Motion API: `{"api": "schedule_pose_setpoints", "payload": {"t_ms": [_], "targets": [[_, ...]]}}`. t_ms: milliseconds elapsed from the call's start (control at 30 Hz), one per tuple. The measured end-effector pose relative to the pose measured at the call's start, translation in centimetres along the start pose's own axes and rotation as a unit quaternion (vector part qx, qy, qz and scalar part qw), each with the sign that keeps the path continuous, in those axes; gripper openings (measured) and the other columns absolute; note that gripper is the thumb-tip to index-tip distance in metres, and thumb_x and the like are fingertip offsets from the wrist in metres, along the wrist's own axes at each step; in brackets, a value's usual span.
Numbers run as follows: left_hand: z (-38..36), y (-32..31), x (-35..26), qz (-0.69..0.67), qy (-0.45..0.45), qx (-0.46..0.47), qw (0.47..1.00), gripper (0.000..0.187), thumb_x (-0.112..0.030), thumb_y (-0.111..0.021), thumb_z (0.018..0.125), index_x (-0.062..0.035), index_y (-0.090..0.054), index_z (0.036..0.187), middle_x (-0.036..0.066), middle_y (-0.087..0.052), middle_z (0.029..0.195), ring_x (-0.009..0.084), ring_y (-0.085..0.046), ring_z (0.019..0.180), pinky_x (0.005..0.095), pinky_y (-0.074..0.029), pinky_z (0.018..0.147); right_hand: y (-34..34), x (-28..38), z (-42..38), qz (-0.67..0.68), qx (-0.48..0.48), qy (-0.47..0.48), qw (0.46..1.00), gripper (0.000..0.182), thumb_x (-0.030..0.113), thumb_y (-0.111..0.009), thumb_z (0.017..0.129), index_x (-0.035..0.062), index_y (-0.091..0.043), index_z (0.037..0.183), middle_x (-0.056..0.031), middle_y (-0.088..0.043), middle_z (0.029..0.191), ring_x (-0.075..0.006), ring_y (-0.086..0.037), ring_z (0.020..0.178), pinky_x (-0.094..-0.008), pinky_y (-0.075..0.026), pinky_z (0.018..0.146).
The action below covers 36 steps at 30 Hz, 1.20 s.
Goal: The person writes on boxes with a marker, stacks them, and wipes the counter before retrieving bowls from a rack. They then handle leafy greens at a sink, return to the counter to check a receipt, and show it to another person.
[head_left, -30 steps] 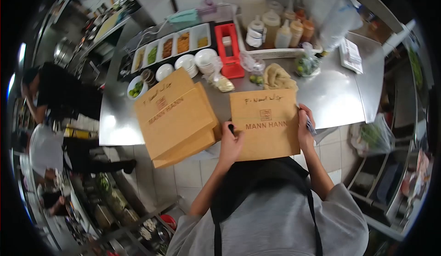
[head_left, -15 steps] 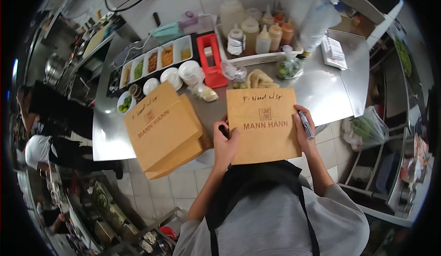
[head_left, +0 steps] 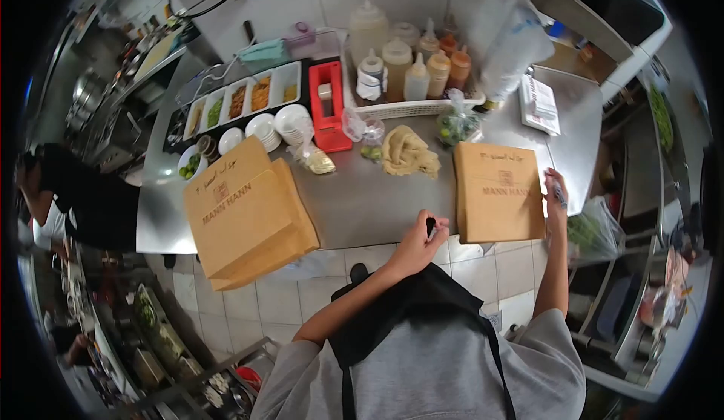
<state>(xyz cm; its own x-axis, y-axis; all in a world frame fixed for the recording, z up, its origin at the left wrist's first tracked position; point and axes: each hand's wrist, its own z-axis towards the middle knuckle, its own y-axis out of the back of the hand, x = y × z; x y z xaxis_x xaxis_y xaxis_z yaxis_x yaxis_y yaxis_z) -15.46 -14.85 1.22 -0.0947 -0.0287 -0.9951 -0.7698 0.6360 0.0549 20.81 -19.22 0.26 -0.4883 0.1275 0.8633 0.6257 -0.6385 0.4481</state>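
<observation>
At the counter's front edge, my left hand (head_left: 424, 243) is closed around a small black marker cap (head_left: 431, 225). My right hand (head_left: 556, 192) holds a grey-blue marker (head_left: 559, 196) beside the right edge of a brown paper bag (head_left: 494, 220). That bag lies flat and bears handwriting and the print "MANN HANN". Another folded brown bag (head_left: 245, 228), also written on, lies at the left, overhanging the front edge. A crumpled beige cloth (head_left: 407, 152) lies between the two bags, farther back.
Behind are a basket (head_left: 422, 108) of squeeze bottles, a red dispenser (head_left: 327, 107), trays of toppings (head_left: 260, 94) and small white bowls (head_left: 290, 121). White pads (head_left: 539, 103) lie at the back right. A person in black (head_left: 90, 201) stands at the left.
The right-hand bag has moved right from in front of me and now lies on the counter. My left hand has come off it. My right hand has shifted right with the marker.
</observation>
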Motion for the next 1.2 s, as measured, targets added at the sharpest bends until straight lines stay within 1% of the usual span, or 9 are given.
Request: {"api": "schedule_pose_setpoints", "payload": {"t_ms": [100,300,567,633,833,900,1033,1133,1200], "targets": [[-0.4,1.2,0.2,-0.004,-0.004,-0.001,1.000,0.018,-0.018,-0.045,0.095,-0.0037,-0.038,0.102,0.009,-0.055,0.095,0.0142,-0.055,0.082,0.0280,-0.047,0.071,-1.5,3.5,0.4,0.063,-0.044,0.046,0.996,0.031,0.024,-0.049,0.093,-0.0010,-0.053,0.111,-0.0058,-0.059,0.091,-0.0087,-0.052,0.082,-0.0228,-0.043,0.073],[-0.7,3.8,-2.8,0.118,-0.046,0.012,0.992,0.026,-0.019,-0.051,0.092,-0.0015,-0.047,0.111,0.008,-0.054,0.081,0.0149,-0.054,0.070,0.0291,-0.045,0.064,-10.7,16.7,-6.7,0.300,0.255,-0.021,0.919,0.013,0.009,-0.063,0.082,0.0022,-0.052,0.083,-0.0031,-0.056,0.070,-0.0074,-0.053,0.058,-0.0217,-0.043,0.053],[-2.2,5.8,-2.6,0.158,-0.070,-0.016,0.985,0.032,-0.018,-0.054,0.089,-0.0006,-0.046,0.115,0.012,-0.057,0.077,0.0197,-0.054,0.063,0.0337,-0.045,0.061,-16.1,17.8,-9.2,0.219,0.315,0.044,0.922,0.026,0.015,-0.077,0.071,0.0026,-0.054,0.068,-0.0007,-0.054,0.061,-0.0040,-0.047,0.056,-0.0202,-0.037,0.049],[-2.6,6.3,-2.7,0.161,-0.063,-0.020,0.985,0.034,-0.019,-0.054,0.089,-0.0010,-0.045,0.117,0.013,-0.057,0.078,0.0205,-0.055,0.063,0.0345,-0.045,0.061,-17.0,18.1,-9.6,0.266,0.320,-0.023,0.909,0.028,0.017,-0.077,0.071,0.0025,-0.054,0.068,-0.0008,-0.054,0.060,-0.0047,-0.048,0.054,-0.0202,-0.037,0.047],[-3.4,7.4,-3.1,0.209,-0.145,-0.052,0.966,0.042,-0.018,-0.054,0.089,0.0001,-0.040,0.124,0.020,-0.059,0.091,0.0358,-0.059,0.078,0.0389,-0.047,0.069,-18.2,19.1,-10.1,0.240,0.322,-0.029,0.916,0.027,0.015,-0.076,0.072,0.0012,-0.054,0.068,-0.0034,-0.057,0.060,-0.0068,-0.050,0.051,-0.0217,-0.040,0.045],[-3.4,7.8,-3.6,0.161,-0.031,-0.031,0.986,0.042,-0.015,-0.053,0.087,-0.0017,-0.037,0.124,0.026,-0.056,0.102,0.0448,-0.053,0.094,0.0474,-0.043,0.078,-19.3,19.5,-11.1,0.221,0.319,0.026,0.921,0.026,0.015,-0.075,0.073,0.0007,-0.054,0.068,-0.0040,-0.058,0.061,-0.0068,-0.051,0.052,-0.0223,-0.040,0.046],[-3.0,8.1,-2.8,0.194,-0.039,-0.102,0.975,0.050,-0.014,-0.053,0.087,-0.0042,-0.028,0.129,0.028,-0.056,0.099,0.0476,-0.053,0.091,0.0507,-0.042,0.075,-21.8,19.8,-13.0,0.233,0.219,0.037,0.947,0.025,0.014,-0.075,0.074,-0.0016,-0.055,0.069,-0.0040,-0.059,0.065,-0.0072,-0.050,0.057,-0.0231,-0.040,0.048],[-3.0,8.6,-2.5,0.132,0.007,-0.098,0.986,0.060,-0.013,-0.054,0.086,-0.0031,-0.020,0.134,0.030,-0.050,0.111,0.0455,-0.049,0.104,0.0486,-0.042,0.083,-22.6,19.9,-12.8,0.200,0.185,0.072,0.960,0.023,0.013,-0.073,0.075,0.0000,-0.055,0.071,-0.0051,-0.056,0.062,-0.0097,-0.050,0.053,-0.0243,-0.040,0.047],[-3.0,8.8,-2.6,0.199,-0.096,-0.217,0.951,0.067,-0.009,-0.058,0.084,-0.0014,-0.018,0.137,0.026,-0.038,0.131,0.0369,-0.038,0.123,0.0396,-0.034,0.099,-24.6,17.4,-11.7,0.143,0.190,0.115,0.964,0.022,0.015,-0.073,0.075,0.0010,-0.056,0.073,-0.0069,-0.056,0.061,-0.0130,-0.051,0.052,-0.0266,-0.041,0.047]]}}
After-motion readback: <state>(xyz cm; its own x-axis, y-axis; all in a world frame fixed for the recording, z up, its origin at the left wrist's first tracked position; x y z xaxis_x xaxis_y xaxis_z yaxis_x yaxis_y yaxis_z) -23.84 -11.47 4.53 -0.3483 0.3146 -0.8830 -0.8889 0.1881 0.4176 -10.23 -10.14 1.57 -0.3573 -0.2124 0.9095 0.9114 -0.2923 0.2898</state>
